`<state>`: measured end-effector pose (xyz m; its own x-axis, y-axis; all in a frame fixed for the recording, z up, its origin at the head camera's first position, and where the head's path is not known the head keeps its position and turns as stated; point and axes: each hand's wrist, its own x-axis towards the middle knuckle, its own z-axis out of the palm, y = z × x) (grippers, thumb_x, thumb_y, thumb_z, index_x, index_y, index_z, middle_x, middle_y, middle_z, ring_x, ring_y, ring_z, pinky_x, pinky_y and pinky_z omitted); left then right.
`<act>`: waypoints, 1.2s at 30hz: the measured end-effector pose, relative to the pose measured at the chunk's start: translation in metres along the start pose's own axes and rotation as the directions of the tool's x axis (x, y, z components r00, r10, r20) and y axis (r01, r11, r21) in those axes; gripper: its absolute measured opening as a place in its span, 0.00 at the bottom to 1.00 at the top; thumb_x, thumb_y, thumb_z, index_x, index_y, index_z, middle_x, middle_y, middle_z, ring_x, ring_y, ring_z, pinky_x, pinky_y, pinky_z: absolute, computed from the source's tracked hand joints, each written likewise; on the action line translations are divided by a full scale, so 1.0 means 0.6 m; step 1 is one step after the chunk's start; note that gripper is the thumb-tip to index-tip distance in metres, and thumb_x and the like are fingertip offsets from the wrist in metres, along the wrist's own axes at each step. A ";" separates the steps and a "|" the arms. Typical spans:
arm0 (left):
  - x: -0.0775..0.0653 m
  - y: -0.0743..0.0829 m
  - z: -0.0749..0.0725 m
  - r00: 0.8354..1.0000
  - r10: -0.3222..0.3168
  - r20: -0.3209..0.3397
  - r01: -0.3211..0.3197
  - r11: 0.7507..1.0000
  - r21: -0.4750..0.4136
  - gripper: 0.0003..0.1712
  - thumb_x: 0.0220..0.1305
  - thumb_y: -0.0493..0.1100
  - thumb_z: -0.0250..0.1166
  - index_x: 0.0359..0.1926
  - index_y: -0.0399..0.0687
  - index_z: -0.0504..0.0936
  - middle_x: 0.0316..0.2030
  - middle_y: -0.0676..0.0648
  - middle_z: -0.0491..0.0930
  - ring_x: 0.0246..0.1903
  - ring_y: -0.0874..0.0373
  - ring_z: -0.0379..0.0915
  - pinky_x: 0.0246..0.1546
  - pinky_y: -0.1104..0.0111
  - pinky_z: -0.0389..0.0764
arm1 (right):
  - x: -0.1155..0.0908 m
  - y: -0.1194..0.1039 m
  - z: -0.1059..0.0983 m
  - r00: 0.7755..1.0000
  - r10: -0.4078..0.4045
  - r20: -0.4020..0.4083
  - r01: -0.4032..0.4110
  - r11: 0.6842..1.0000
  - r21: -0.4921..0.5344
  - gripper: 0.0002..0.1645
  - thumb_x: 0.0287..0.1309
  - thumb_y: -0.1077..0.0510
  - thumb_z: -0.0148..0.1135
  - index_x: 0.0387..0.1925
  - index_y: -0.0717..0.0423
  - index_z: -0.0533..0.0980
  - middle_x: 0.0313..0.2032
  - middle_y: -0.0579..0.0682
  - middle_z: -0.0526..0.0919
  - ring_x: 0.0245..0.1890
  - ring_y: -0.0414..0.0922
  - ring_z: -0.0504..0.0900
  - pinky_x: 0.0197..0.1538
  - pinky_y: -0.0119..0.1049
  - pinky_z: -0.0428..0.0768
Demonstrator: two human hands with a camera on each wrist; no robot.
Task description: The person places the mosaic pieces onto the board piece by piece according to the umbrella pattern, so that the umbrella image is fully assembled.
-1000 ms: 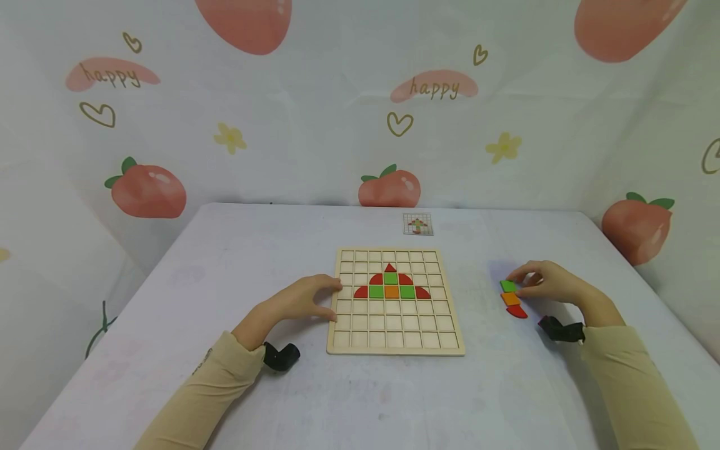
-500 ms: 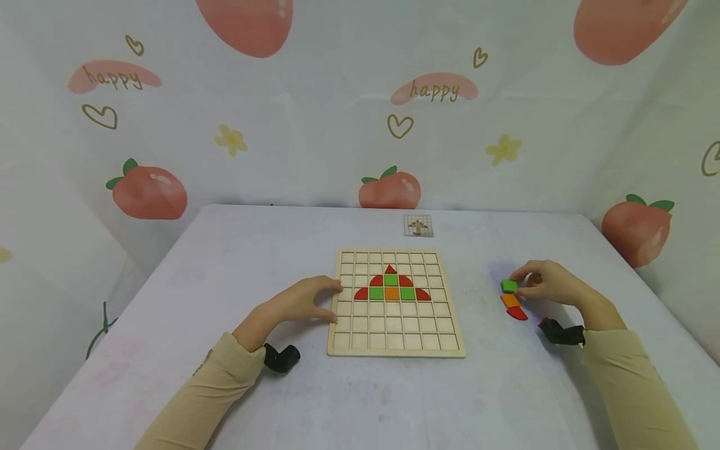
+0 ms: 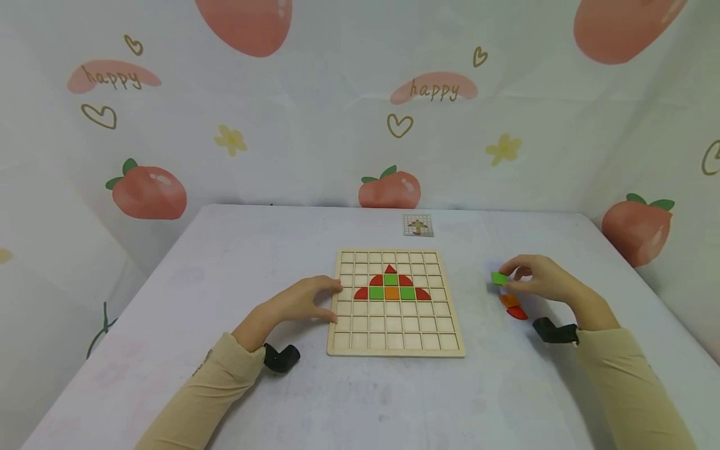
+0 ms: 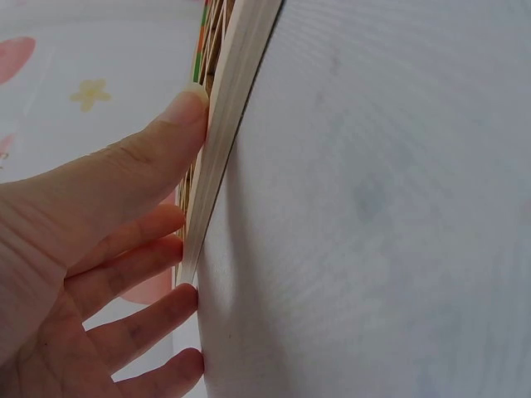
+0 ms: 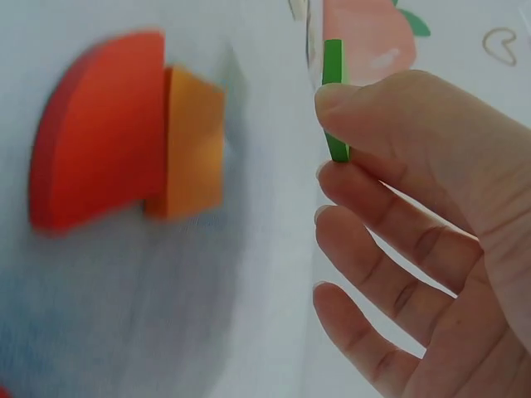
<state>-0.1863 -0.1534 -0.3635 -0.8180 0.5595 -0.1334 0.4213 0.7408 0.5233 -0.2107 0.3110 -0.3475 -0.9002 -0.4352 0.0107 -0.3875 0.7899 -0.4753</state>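
My right hand (image 3: 542, 278) pinches a green square tile (image 3: 499, 279) between thumb and finger, raised a little off the table. In the right wrist view the tile (image 5: 333, 99) is edge-on. Below that hand lie an orange square tile (image 3: 510, 301) and a red quarter-round tile (image 3: 517, 312), touching each other. My left hand (image 3: 295, 300) rests at the left edge of a wooden grid board (image 3: 394, 342), thumb and fingers spread. In the left wrist view the thumb touches the board's rim (image 4: 236, 91). Red, green and orange tiles (image 3: 391, 292) form an arrow-like shape in the board's cells.
A small card (image 3: 418, 225) printed with a coloured grid pattern lies behind the board. The white table (image 3: 247, 237) ends at a hanging printed cloth (image 3: 309, 125). Black wrist mounts (image 3: 282, 358) sit near both hands.
My right hand has lifted the green tile off the table and moved it slightly left and away from the orange tile. The left hand has stayed at the board's edge.
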 end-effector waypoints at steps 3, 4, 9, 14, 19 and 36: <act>0.000 0.000 0.000 1.000 -0.001 0.000 0.001 1.000 0.001 0.35 0.51 0.49 0.71 0.59 0.40 0.73 0.63 0.40 0.69 0.66 0.44 0.61 0.68 0.52 0.62 | 0.005 -0.011 0.002 0.999 0.028 0.025 -0.028 1.000 0.004 0.16 0.49 0.60 0.67 0.42 0.61 0.79 0.37 0.51 0.83 0.35 0.39 0.75 0.40 0.36 0.76; 0.000 0.000 0.000 1.000 -0.002 0.000 0.002 1.000 0.001 0.35 0.51 0.49 0.71 0.59 0.40 0.73 0.63 0.40 0.69 0.66 0.44 0.61 0.68 0.52 0.62 | 0.006 -0.015 0.003 0.999 0.036 0.031 -0.036 0.999 0.006 0.16 0.50 0.60 0.67 0.42 0.61 0.79 0.38 0.51 0.82 0.36 0.40 0.76 0.41 0.36 0.76; 0.003 -0.003 0.002 1.000 0.001 -0.002 -0.001 1.000 0.012 0.35 0.51 0.49 0.71 0.59 0.40 0.73 0.63 0.40 0.69 0.66 0.44 0.61 0.68 0.52 0.62 | 0.010 -0.030 0.007 0.999 0.006 0.040 -0.006 1.000 0.015 0.16 0.50 0.61 0.66 0.42 0.62 0.79 0.38 0.52 0.83 0.38 0.44 0.76 0.41 0.39 0.77; 0.004 -0.006 0.003 1.000 0.015 -0.004 -0.015 1.000 0.011 0.34 0.51 0.49 0.71 0.58 0.40 0.73 0.62 0.39 0.69 0.65 0.43 0.61 0.68 0.51 0.62 | 0.015 -0.045 0.014 0.999 -0.040 0.030 0.040 0.999 0.008 0.14 0.51 0.63 0.65 0.42 0.62 0.79 0.39 0.51 0.83 0.36 0.42 0.76 0.42 0.40 0.79; -0.001 -0.003 0.000 0.998 0.062 -0.021 -0.062 0.998 0.009 0.35 0.52 0.54 0.70 0.57 0.39 0.74 0.61 0.39 0.71 0.64 0.42 0.63 0.66 0.52 0.65 | 0.022 -0.058 0.023 0.998 -0.058 0.033 0.058 0.998 0.008 0.14 0.51 0.63 0.65 0.42 0.61 0.79 0.39 0.51 0.83 0.36 0.42 0.75 0.40 0.37 0.78; 0.002 -0.002 0.001 1.000 0.027 -0.008 -0.027 0.999 0.023 0.35 0.51 0.49 0.71 0.58 0.39 0.73 0.62 0.40 0.70 0.64 0.44 0.62 0.67 0.52 0.64 | 0.044 -0.093 0.055 0.987 -0.152 0.051 0.152 0.988 -0.006 0.14 0.50 0.61 0.67 0.41 0.59 0.79 0.39 0.49 0.84 0.34 0.41 0.76 0.37 0.33 0.79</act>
<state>-0.1878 -0.1536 -0.3648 -0.8098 0.5759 -0.1122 0.4519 0.7341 0.5069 -0.2062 0.2416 -0.3496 -0.8198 -0.5714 0.0379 -0.5211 0.7169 -0.4631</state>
